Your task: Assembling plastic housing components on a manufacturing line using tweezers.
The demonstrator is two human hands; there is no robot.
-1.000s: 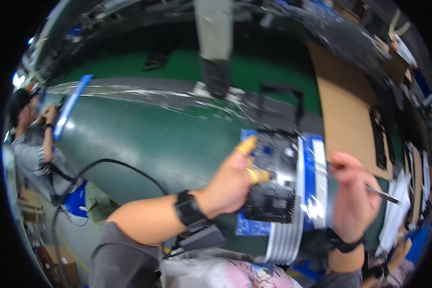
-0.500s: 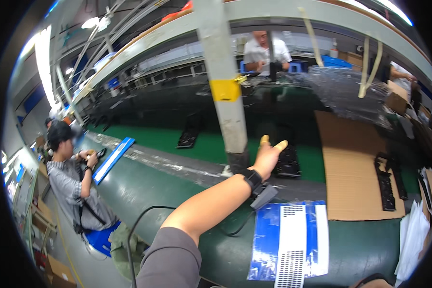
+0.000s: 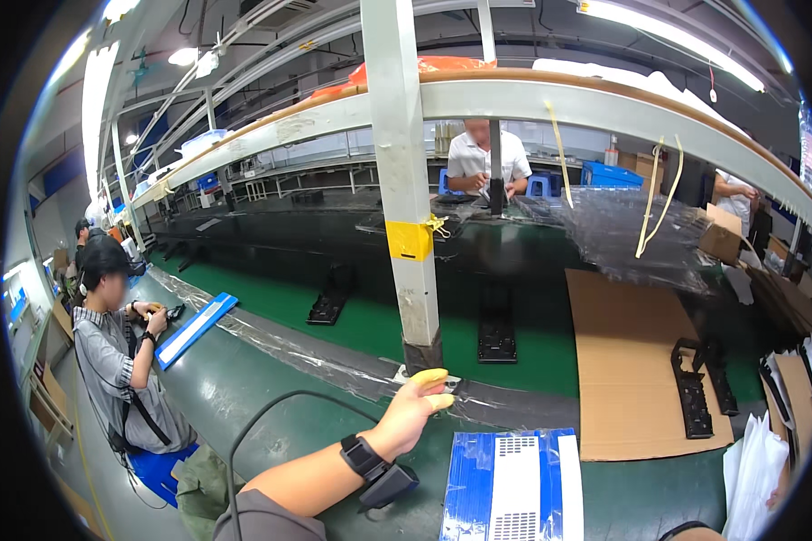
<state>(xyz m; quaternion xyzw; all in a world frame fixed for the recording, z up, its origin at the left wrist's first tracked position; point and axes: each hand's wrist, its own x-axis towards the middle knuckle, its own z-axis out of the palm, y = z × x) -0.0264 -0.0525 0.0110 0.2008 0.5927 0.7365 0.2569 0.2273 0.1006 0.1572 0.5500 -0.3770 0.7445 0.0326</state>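
Observation:
My left hand (image 3: 415, 410) reaches over the near bench from the lower left, beside the foot of the grey post (image 3: 410, 298). Yellow covers sit on its thumb and a fingertip; these are apart, with nothing between them. A black device is strapped to that wrist. Beyond the hand, a black plastic frame part (image 3: 497, 335) lies on the green belt. Below and right of the hand is a blue-and-white panel stack (image 3: 516, 487) in clear film. At the lower right edge, a dark band and a skin-coloured patch by white sheets (image 3: 751, 478) show; my right hand's fingers cannot be made out.
Black frame parts (image 3: 692, 397) rest on a cardboard sheet (image 3: 618, 361) at right. Another black part (image 3: 329, 302) is on the belt. A co-worker (image 3: 122, 352) sits left near a blue-and-white strip (image 3: 197, 330); another person (image 3: 489, 162) works across. A black cable (image 3: 253, 424) arcs over the bench.
My left hand has drawn back from beside the black frame part on the belt, toward the near bench. The whole view has tilted up.

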